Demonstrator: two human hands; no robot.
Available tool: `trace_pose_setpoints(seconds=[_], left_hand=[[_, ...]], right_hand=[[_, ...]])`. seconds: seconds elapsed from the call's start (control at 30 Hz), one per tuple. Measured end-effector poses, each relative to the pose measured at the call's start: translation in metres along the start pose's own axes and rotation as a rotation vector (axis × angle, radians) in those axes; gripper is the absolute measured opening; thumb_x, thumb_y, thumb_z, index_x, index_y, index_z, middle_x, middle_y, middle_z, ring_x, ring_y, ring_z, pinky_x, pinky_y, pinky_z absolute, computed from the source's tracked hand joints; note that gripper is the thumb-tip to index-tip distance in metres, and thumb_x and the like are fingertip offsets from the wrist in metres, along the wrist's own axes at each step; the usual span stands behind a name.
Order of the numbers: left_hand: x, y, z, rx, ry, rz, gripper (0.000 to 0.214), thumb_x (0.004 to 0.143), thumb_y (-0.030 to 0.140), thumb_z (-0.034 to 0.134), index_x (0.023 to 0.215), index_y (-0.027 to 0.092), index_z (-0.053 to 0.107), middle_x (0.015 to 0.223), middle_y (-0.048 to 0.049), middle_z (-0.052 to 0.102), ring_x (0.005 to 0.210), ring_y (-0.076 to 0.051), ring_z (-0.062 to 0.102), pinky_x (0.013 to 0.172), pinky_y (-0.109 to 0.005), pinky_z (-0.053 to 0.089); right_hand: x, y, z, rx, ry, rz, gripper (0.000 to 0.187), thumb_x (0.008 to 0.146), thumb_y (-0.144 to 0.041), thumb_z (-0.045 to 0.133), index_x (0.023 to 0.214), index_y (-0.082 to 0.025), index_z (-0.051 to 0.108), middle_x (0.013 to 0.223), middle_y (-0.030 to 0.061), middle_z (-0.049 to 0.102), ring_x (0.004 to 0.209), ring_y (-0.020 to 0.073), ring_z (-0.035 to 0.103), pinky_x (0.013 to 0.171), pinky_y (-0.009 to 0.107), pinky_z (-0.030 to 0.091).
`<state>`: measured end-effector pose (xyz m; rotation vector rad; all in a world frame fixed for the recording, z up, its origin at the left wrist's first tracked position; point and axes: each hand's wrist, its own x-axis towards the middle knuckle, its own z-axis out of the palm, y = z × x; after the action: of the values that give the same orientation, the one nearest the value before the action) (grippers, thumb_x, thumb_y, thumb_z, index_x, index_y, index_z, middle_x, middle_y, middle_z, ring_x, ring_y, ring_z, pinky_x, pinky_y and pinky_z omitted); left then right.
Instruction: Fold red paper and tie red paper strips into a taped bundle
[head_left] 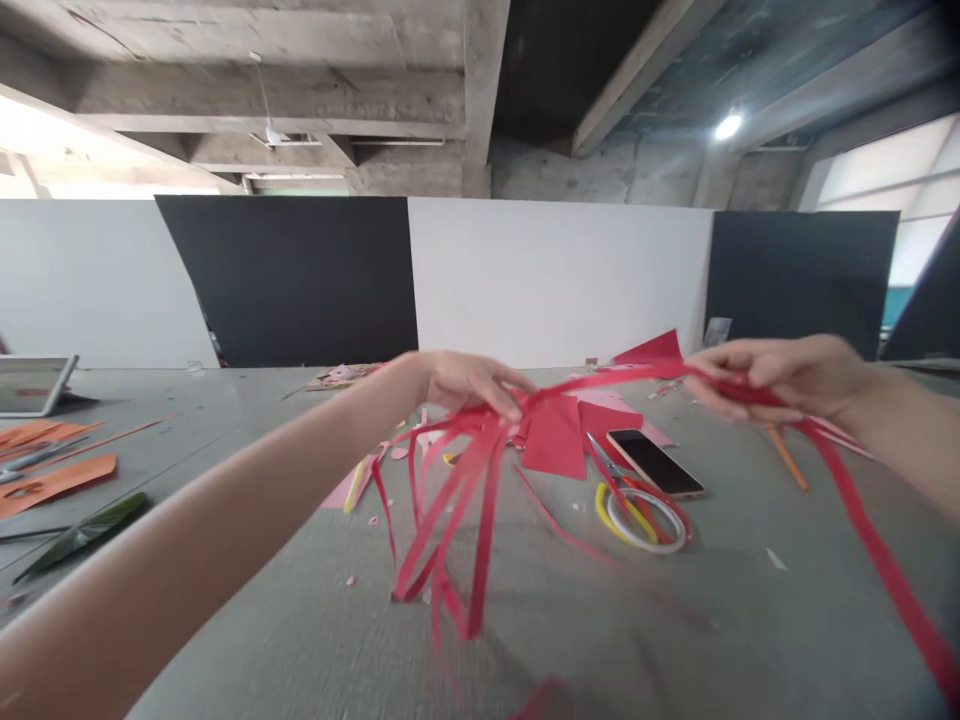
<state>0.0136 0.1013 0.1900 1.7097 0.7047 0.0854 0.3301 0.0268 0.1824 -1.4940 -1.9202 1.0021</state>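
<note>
My left hand [480,385] is closed on a bunch of thin red paper strips [450,490] that hang down in loops over the table. From there a red strip [600,378] stretches across to my right hand [772,380], whose fingers are closed around it. Its tail [877,540] drops from the right hand toward the lower right corner. Below and between the hands lie red paper sheets [553,440], scissors [604,458] and a roll of tape [679,530] with a white ring. Some strip ends near the bottom are blurred.
A phone [656,462] lies by the scissors on the grey table [300,600]. Orange paper [67,485] and a dark green wrapped thing [94,535] are at the left, near a tablet [37,385]. An orange stick [787,458] lies under my right hand. Paper scraps are scattered about.
</note>
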Motion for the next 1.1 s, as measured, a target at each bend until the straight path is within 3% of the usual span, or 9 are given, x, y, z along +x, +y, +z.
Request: trace_pose_setpoints(seconds=[0.07, 0.13, 0.27, 0.4, 0.53, 0.67, 0.83, 0.97, 1.1], left_hand=[[0.011, -0.034, 0.004, 0.007, -0.033, -0.054, 0.033, 0.056, 0.015, 0.074, 0.087, 0.018, 0.063, 0.076, 0.0013, 0.061, 0.069, -0.012, 0.056, 0.067, -0.025, 0.043], [0.019, -0.066, 0.007, 0.017, -0.083, -0.111, 0.023, 0.055, 0.02, 0.075, 0.076, 0.016, 0.064, 0.071, 0.0006, 0.061, 0.066, -0.014, 0.057, 0.065, -0.027, 0.044], [0.025, -0.114, 0.012, 0.028, -0.142, -0.207, 0.021, 0.058, 0.028, 0.073, 0.073, 0.018, 0.063, 0.069, 0.0014, 0.062, 0.066, -0.015, 0.058, 0.063, -0.027, 0.045], [0.022, -0.141, 0.014, 0.048, -0.134, -0.238, 0.016, 0.07, 0.025, 0.065, 0.083, 0.015, 0.061, 0.077, 0.0006, 0.062, 0.068, -0.013, 0.058, 0.063, -0.027, 0.046], [0.02, -0.158, 0.019, 0.086, -0.146, -0.266, 0.013, 0.08, 0.023, 0.057, 0.085, 0.012, 0.058, 0.08, -0.0016, 0.06, 0.068, -0.013, 0.058, 0.063, -0.03, 0.047], [0.02, -0.167, 0.028, 0.089, -0.135, -0.275, 0.015, 0.082, 0.026, 0.055, 0.079, 0.012, 0.058, 0.073, 0.0001, 0.059, 0.062, -0.011, 0.056, 0.06, -0.027, 0.046], [0.019, -0.168, 0.041, 0.022, -0.064, -0.271, 0.012, 0.068, 0.025, 0.065, 0.07, 0.014, 0.06, 0.06, 0.0033, 0.057, 0.055, -0.011, 0.053, 0.056, -0.025, 0.041], [0.017, -0.164, 0.051, -0.076, 0.035, -0.236, 0.018, 0.063, 0.034, 0.066, 0.066, 0.017, 0.06, 0.058, 0.0037, 0.056, 0.056, -0.011, 0.052, 0.058, -0.024, 0.04], [0.014, -0.164, 0.06, -0.158, 0.097, -0.199, 0.024, 0.064, 0.041, 0.063, 0.067, 0.017, 0.059, 0.062, 0.0029, 0.057, 0.058, -0.011, 0.053, 0.058, -0.023, 0.04]], right_hand=[[0.009, 0.016, 0.013, 0.076, -0.251, -0.042, 0.022, 0.071, -0.022, 0.016, 0.059, -0.019, 0.034, 0.056, -0.002, 0.057, 0.027, -0.0004, 0.033, 0.034, 0.019, 0.019], [0.018, 0.031, 0.028, 0.109, -0.402, 0.012, 0.005, 0.06, -0.024, 0.034, 0.061, -0.02, 0.032, 0.061, -0.0004, 0.058, 0.028, 0.0016, 0.035, 0.033, 0.018, 0.021], [0.031, 0.055, 0.058, 0.072, -0.53, 0.082, 0.011, 0.051, -0.021, 0.036, 0.062, -0.021, 0.034, 0.061, 0.0007, 0.058, 0.033, 0.007, 0.04, 0.036, 0.02, 0.026], [0.036, 0.069, 0.08, -0.018, -0.603, 0.119, 0.011, 0.05, -0.017, 0.036, 0.06, -0.021, 0.037, 0.054, 0.0008, 0.055, 0.037, 0.0123, 0.048, 0.038, 0.023, 0.028], [0.038, 0.075, 0.091, -0.17, -0.606, 0.114, 0.005, 0.054, -0.017, 0.039, 0.057, -0.02, 0.039, 0.054, -0.0005, 0.053, 0.043, 0.0133, 0.051, 0.043, 0.024, 0.034], [0.041, 0.072, 0.091, -0.397, -0.497, 0.056, 0.005, 0.053, -0.015, 0.044, 0.05, -0.018, 0.042, 0.054, -0.0014, 0.05, 0.05, 0.0124, 0.047, 0.044, 0.023, 0.03], [0.037, 0.052, 0.078, -0.562, -0.311, -0.053, 0.01, 0.059, -0.014, 0.046, 0.052, -0.018, 0.04, 0.059, -0.0012, 0.047, 0.055, 0.0129, 0.044, 0.05, 0.025, 0.029], [0.02, 0.024, 0.081, -0.48, -0.283, -0.147, 0.007, 0.069, -0.016, 0.044, 0.063, -0.02, 0.042, 0.065, -0.0007, 0.053, 0.06, 0.0143, 0.048, 0.053, 0.026, 0.033], [0.004, 0.005, 0.118, -0.222, -0.398, -0.161, 0.008, 0.069, -0.012, 0.044, 0.07, -0.019, 0.044, 0.07, -0.0002, 0.057, 0.063, 0.0129, 0.053, 0.055, 0.023, 0.038]])
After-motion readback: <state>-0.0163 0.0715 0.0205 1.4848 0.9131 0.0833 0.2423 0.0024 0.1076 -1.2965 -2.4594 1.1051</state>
